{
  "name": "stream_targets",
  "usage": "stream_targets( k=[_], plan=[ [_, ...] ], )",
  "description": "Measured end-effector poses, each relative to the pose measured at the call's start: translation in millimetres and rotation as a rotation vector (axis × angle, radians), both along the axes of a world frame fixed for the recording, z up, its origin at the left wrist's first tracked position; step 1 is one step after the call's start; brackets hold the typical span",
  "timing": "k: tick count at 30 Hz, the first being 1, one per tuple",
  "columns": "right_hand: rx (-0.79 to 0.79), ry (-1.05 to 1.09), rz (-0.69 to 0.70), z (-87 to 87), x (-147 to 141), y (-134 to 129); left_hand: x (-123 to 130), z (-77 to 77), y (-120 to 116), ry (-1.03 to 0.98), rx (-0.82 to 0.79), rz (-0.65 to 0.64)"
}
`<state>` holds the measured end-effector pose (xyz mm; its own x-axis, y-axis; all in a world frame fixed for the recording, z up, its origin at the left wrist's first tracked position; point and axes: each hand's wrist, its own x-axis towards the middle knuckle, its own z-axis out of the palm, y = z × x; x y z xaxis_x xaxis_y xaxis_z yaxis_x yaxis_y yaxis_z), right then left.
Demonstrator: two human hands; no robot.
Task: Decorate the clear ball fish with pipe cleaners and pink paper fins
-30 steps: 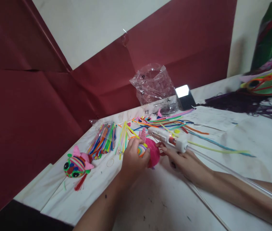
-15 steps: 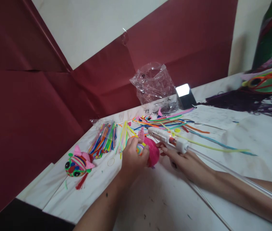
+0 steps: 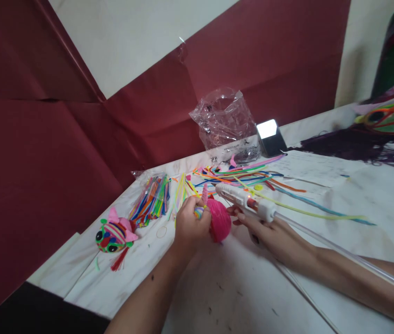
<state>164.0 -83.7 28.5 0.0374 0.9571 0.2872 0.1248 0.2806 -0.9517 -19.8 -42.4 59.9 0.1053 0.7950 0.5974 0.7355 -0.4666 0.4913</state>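
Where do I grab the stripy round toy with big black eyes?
Probably around its multicoloured striped body, coming from the left: it bulges roundly there, while pink pointed fins stick out above and right, and a red stringy tassel trails nearside.

A glue gun [image 3: 232, 194] and pipe cleaners [image 3: 154, 199] suggest a craft workspace.

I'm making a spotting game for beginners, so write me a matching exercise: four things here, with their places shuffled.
1. glue gun
2. pink ball
3. red-tasselled toy
4. large clear bag

A. at the back, before the dark red sheet
B. in the left hand
C. on the table's left part
D. in the right hand

Pairs: 1-D, 2-B, 3-C, 4-A
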Motion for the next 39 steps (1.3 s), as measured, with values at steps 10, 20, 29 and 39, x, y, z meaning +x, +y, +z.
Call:
stream_targets(
  k=[10,20,29,39],
  plan=[
    [-0.021,-0.067,0.025,3.0,0.4,-3.5,-9.5,1.6,1.2,-0.131,-0.107,-0.134],
    [-0.077,-0.119,0.029,-0.9,0.1,0.7,-9.0,1.2,-1.3,-0.141,-0.161,-0.162],
    [-0.017,-0.079,0.004,1.9,0.4,-1.6,-9.4,1.1,1.5,-0.253,-0.256,-0.172],
    [0.022,-0.074,0.013,3.0,-1.8,-2.1,-7.2,0.4,2.1,-0.28,-0.264,-0.169]
  ],
)
